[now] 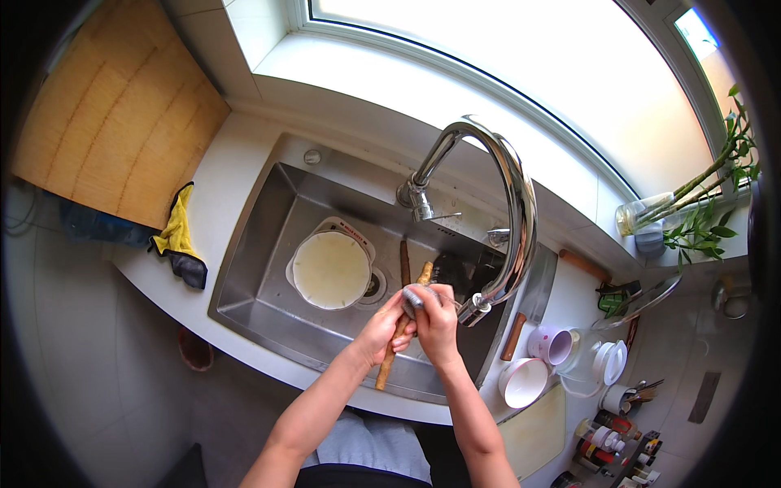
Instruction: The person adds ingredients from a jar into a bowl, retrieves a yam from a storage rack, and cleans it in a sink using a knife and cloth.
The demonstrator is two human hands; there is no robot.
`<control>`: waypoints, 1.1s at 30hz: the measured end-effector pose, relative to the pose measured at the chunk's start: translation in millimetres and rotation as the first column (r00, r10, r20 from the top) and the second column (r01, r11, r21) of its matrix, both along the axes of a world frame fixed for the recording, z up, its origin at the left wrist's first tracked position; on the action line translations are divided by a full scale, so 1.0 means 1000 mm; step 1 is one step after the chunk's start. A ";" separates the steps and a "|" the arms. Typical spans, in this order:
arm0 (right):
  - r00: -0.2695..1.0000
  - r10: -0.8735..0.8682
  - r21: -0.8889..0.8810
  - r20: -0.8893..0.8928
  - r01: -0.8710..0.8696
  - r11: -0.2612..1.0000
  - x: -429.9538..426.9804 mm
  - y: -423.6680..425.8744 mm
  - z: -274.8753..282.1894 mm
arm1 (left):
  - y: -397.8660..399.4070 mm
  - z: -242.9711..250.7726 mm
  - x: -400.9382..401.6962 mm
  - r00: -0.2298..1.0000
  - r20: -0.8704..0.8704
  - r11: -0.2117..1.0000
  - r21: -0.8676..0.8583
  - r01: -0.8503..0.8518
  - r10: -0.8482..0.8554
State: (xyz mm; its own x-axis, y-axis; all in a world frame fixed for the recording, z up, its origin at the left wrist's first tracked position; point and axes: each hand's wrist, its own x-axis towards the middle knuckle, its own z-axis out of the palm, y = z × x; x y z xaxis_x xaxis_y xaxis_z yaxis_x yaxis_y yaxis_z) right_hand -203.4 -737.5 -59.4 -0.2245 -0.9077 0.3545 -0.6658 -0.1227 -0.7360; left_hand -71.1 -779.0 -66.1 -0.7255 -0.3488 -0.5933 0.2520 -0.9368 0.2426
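My left hand grips a long, peeled-looking tan root vegetable, held slantwise over the stainless steel sink. A grey scouring pad, probably steel wool, is pressed against the root by my right hand. The root's upper end shows beyond my fingers. Behind it, a darker brown root lies in the sink. To the left, a white bowl of pale cloudy liquid stands beside the drain. The chrome gooseneck faucet ends just right of my right hand.
A wide-bladed cleaver, a mug and a bowl crowd the counter right of the sink. A yellow-and-grey cloth and a large wooden board are on the left. Potted plants stand by the window.
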 end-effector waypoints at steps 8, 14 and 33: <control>1.000 0.026 0.014 -0.011 -0.026 1.000 -0.014 0.002 -0.007 | 0.007 -0.001 -0.002 1.000 -0.014 0.996 -0.086 0.015 -0.016; 0.986 -0.156 0.090 0.054 0.151 0.984 -0.036 -0.015 -0.002 | 0.016 0.013 -0.003 0.995 -0.058 0.994 -0.080 0.076 -0.081; 0.994 -0.098 0.059 -0.038 0.100 0.993 -0.032 -0.025 0.007 | 0.007 0.004 -0.007 0.996 -0.090 0.992 -0.126 0.016 -0.027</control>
